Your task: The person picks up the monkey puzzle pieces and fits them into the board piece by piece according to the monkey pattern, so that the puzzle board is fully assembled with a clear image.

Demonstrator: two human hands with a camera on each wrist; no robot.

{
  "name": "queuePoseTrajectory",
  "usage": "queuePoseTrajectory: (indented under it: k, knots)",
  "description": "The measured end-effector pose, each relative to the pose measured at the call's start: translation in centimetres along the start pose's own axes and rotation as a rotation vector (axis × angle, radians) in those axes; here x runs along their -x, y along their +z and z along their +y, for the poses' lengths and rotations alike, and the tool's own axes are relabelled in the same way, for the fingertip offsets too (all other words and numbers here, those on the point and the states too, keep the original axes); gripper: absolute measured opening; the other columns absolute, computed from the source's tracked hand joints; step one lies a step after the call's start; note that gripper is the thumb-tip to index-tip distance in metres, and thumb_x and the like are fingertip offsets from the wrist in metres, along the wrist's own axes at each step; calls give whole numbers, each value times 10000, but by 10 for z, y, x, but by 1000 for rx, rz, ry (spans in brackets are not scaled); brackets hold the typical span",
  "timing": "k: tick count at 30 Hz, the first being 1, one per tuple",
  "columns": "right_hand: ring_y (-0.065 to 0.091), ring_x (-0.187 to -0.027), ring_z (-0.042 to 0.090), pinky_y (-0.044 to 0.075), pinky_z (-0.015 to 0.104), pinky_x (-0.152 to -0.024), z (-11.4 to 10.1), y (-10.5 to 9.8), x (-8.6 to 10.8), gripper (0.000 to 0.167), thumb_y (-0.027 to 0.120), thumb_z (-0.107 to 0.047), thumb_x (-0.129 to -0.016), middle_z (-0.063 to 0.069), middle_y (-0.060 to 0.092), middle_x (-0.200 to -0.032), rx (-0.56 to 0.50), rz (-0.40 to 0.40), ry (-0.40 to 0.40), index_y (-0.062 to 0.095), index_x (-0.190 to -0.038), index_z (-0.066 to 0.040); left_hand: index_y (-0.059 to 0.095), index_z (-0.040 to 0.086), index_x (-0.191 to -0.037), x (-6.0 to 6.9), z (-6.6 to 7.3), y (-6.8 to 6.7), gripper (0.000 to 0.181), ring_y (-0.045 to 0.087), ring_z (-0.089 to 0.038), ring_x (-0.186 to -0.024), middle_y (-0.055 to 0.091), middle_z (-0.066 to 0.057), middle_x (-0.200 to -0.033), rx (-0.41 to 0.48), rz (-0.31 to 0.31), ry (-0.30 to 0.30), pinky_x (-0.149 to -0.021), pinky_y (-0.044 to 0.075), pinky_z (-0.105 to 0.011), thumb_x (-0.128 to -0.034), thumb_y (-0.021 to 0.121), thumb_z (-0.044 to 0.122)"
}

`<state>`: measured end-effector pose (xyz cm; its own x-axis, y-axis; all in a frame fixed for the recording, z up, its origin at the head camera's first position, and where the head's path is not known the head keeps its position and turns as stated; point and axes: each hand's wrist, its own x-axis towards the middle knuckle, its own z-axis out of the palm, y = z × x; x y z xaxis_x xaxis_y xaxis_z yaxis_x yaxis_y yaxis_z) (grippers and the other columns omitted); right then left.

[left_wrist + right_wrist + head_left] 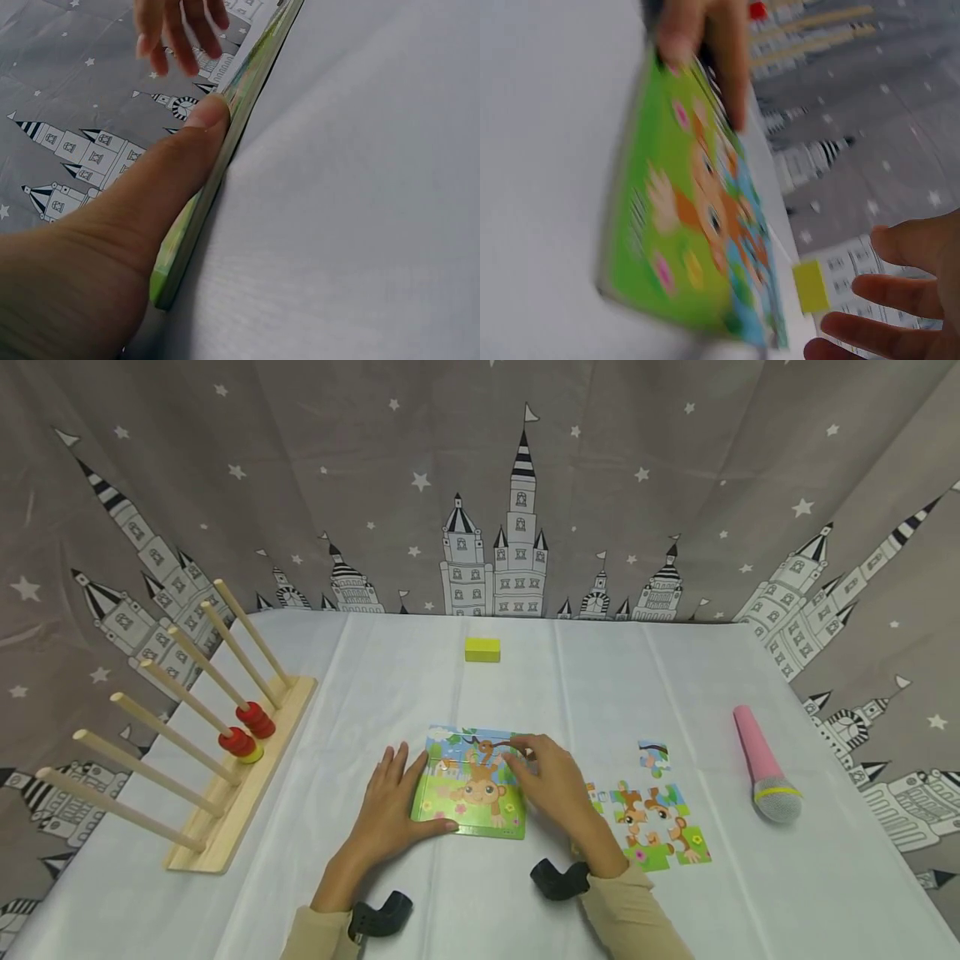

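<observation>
Hanging at the back was a grey castle-print curtain (337,435), then the white-covered table (375,685). Wooden peg rack (255,777) stood on the left, red and yellow rings on two pegs. Monkey puzzle board (468,818) lay flat mid-table. Left hand (388,802) — fingers spread along its left side, thumb on the near edge. Right hand (551,777) hovered over the far right corner, fingers apart, holding nothing. Pink microphone (761,756) lay far right; loose puzzle pieces (660,827) between it and the board — yellow block (482,650) beyond the board.
</observation>
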<state>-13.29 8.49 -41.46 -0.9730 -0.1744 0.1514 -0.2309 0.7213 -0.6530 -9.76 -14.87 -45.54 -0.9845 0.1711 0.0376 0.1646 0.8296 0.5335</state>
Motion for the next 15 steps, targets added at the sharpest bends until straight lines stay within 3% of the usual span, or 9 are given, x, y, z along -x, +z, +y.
queuePoseTrajectory:
  k: [8,15]
  knots:
    - [615,-935,276,505,418,-775,58,-59,1,331,564,-300,-892,137,657,-1075,-40,45,205,639,-1091,-46,273,73,-1426,0,-1,0,1059,33,-394,-1398,114,-214,-1509,4,-10,-14,-1114,88,-566,-609,737,562]
    - [599,-972,339,496,436,-780,103,-99,11,367,544,-265,-897,201,631,-1096,10,127,370,589,-1167,-20,262,84,-1432,-1,-2,2,1064,20,-384,-1402,99,-201,-1515,10,-15,-16,-1119,74,-559,-612,728,578]
